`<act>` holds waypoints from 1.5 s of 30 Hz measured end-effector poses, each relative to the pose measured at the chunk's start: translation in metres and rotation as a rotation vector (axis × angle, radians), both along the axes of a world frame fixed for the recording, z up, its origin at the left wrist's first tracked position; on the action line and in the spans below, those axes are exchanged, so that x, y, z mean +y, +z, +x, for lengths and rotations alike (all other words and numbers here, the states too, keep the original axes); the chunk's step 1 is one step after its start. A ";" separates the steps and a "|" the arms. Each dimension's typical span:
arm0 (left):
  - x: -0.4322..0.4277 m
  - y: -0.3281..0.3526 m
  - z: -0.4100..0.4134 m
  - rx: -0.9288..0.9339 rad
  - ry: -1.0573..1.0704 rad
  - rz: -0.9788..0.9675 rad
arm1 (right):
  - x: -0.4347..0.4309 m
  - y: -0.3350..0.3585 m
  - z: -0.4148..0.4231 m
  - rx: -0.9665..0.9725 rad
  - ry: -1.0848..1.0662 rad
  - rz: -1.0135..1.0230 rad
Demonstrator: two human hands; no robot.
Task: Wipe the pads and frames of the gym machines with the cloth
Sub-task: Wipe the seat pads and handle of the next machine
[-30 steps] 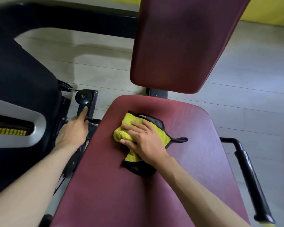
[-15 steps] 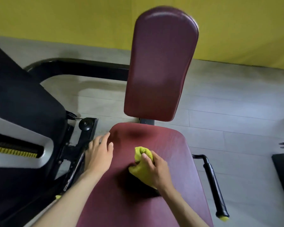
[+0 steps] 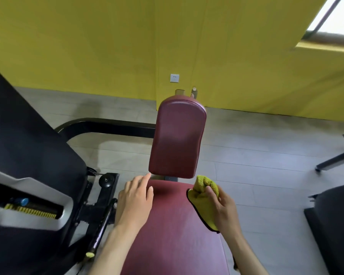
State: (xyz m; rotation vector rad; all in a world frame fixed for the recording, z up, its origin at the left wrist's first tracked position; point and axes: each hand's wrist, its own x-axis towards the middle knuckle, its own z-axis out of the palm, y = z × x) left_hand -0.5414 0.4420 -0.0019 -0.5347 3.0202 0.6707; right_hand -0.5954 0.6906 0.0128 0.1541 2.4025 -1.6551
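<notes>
the right hand (image 3: 224, 211) is clenched round the cloth (image 3: 204, 192), fingers curled over a bunched wad of it, and the rest, yellow-green with a dark hem, hangs down along the right edge of the seat pad (image 3: 171, 231). gathered up like that it looks readied for an upright surface rather than spread flat for the seat. it sits just below the lower right corner of the back pad (image 3: 177, 139), close but not touching as far as i can see, so my guess is the back pad is the next thing to be wiped.

the left hand (image 3: 135, 197) holds nothing. its fingers are straight and loose over the rear left of the seat pad, index tip up near the back pad's lower left corner; whether it touches i cannot tell. it seems placed to steady the person leaning in.

further out, a round knob (image 3: 107, 180) and a black side handle (image 3: 101, 231) stand left of the seat, and the curved black frame (image 3: 107, 126) runs behind, none of it near the cloth. a wall socket (image 3: 174, 78) sits on the yellow wall beyond.
</notes>
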 end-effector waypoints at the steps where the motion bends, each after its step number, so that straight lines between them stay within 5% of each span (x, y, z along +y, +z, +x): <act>1: 0.007 0.010 0.008 0.010 0.004 -0.009 | 0.007 0.017 0.007 0.009 -0.009 -0.013; 11: 0.126 0.095 0.088 0.123 -0.025 0.031 | 0.107 0.122 0.080 0.035 -0.116 -0.166; 24: 0.404 0.171 0.163 0.171 -0.108 0.184 | 0.333 0.182 0.126 0.042 0.043 -0.332; 31: 0.506 0.209 0.155 0.142 -0.026 0.603 | 0.383 0.186 0.142 -0.058 -0.072 -0.463; 35: 0.527 0.181 0.135 0.077 0.039 0.643 | 0.377 0.182 0.129 -0.080 -0.114 -0.523; 40: 0.524 0.156 0.087 0.095 0.360 0.856 | 0.356 0.166 0.089 -0.040 -0.087 -0.482; 45: 0.483 0.145 0.011 -0.051 0.675 1.426 | 0.313 0.147 0.027 -0.005 -0.007 -0.365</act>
